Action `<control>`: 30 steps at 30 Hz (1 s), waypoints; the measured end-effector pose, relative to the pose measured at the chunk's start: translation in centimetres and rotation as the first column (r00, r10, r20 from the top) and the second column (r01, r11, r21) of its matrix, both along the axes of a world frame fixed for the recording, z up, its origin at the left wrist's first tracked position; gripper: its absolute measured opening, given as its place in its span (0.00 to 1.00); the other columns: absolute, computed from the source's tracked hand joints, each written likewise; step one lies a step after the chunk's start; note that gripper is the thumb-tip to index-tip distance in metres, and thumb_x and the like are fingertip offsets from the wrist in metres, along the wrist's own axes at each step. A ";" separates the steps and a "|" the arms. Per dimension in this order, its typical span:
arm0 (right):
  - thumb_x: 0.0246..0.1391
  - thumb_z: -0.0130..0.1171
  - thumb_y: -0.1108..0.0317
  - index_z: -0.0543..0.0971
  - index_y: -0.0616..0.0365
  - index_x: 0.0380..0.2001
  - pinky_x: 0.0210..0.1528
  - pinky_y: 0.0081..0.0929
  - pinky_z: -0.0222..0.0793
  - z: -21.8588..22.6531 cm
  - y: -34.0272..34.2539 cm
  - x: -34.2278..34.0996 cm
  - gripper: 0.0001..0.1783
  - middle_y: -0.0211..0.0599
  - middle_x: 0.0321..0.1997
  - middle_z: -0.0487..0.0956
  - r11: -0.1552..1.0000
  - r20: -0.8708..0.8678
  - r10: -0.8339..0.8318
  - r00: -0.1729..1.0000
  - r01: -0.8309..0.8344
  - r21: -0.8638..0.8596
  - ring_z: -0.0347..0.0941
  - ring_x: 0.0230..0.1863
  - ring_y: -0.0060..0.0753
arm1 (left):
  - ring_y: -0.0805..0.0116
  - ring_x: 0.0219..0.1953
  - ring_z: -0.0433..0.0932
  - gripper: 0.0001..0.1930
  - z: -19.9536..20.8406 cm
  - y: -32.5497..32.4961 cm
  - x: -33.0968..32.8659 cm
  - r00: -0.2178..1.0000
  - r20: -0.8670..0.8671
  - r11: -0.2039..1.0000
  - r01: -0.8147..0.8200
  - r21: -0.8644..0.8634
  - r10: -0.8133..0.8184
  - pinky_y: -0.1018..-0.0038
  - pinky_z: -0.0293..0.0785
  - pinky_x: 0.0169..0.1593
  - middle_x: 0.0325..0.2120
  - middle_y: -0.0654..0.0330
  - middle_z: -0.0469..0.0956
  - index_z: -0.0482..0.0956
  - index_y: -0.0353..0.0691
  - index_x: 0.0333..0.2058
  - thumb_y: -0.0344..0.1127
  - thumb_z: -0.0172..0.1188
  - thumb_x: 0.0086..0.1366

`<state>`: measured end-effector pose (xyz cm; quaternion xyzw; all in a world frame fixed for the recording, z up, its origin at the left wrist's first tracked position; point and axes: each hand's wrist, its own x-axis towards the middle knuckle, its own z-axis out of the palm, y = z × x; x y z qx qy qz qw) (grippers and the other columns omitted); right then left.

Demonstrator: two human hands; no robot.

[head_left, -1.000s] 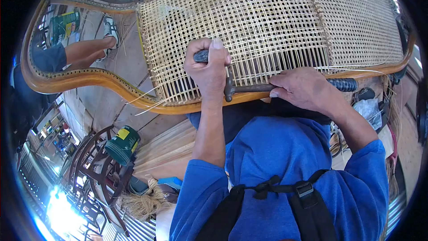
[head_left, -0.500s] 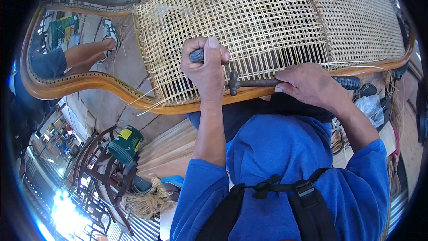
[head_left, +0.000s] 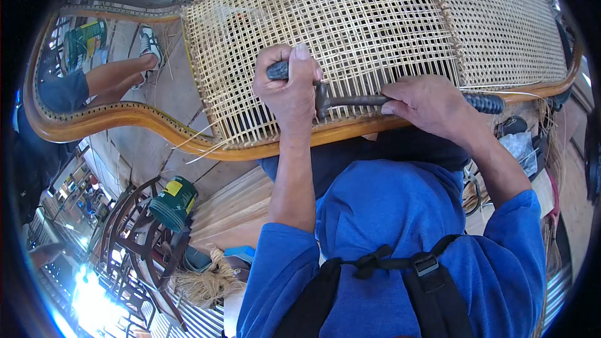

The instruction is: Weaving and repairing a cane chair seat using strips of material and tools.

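My left hand (head_left: 288,91) is closed around a dark ribbed handle (head_left: 277,71); the rest of that tool is hidden by the fingers and I cannot tell its kind. My right hand (head_left: 429,107) grips a hammer (head_left: 358,101) partway along its shaft, with the black ribbed grip sticking out to the right. The hammer's head lies right beside my left hand, seemingly against its fingers. Under both hands is a woven cane panel (head_left: 325,19) set in a curved wooden frame (head_left: 275,148). Near the frame's close rail the upright strands have few cross strands.
Loose cane ends (head_left: 206,152) stick out over the rail at left. Another person's leg (head_left: 122,72) shows beyond the frame, near a green bucket (head_left: 84,44). Stacked dark chairs (head_left: 141,231), a second green bucket (head_left: 174,203) and a fibre bundle (head_left: 210,281) stand at lower left.
The hammer's head has moved up and slightly left, toward my left hand. My right hand has shifted a little up and left with it. My left hand stays closed on the handle, nearly in place.
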<state>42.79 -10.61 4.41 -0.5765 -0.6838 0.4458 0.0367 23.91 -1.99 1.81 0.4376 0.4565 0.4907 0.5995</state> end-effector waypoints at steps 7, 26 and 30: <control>0.52 0.53 0.59 0.74 0.58 0.28 0.36 0.40 0.70 0.8 -1.4 0.4 0.12 0.42 0.28 0.77 0.999 -0.030 0.022 0.999 -0.023 -0.047 0.75 0.33 0.47 | 0.73 0.15 0.68 0.05 0.8 -0.6 0.6 0.994 0.105 0.999 -0.019 -0.026 0.022 0.74 0.69 0.21 0.16 0.60 0.68 0.68 0.38 0.30 0.24 0.55 0.59; 0.54 0.51 0.58 0.74 0.58 0.29 0.36 0.43 0.69 1.2 -1.1 1.4 0.13 0.45 0.27 0.76 0.979 -0.072 0.111 0.991 -0.121 -0.163 0.74 0.33 0.50 | 0.74 0.16 0.68 0.06 -0.6 -0.7 2.0 0.999 -0.016 0.999 0.051 0.015 -0.051 0.76 0.70 0.21 0.15 0.60 0.69 0.67 0.37 0.28 0.25 0.56 0.60; 0.50 0.56 0.63 0.74 0.59 0.32 0.32 0.40 0.68 0.0 -1.8 2.2 0.11 0.44 0.26 0.74 0.999 -0.041 -0.053 0.998 0.053 0.011 0.73 0.30 0.50 | 0.73 0.15 0.68 0.04 0.1 -0.5 2.5 1.000 0.011 1.000 0.012 0.005 -0.012 0.75 0.70 0.19 0.15 0.60 0.69 0.67 0.38 0.28 0.24 0.53 0.60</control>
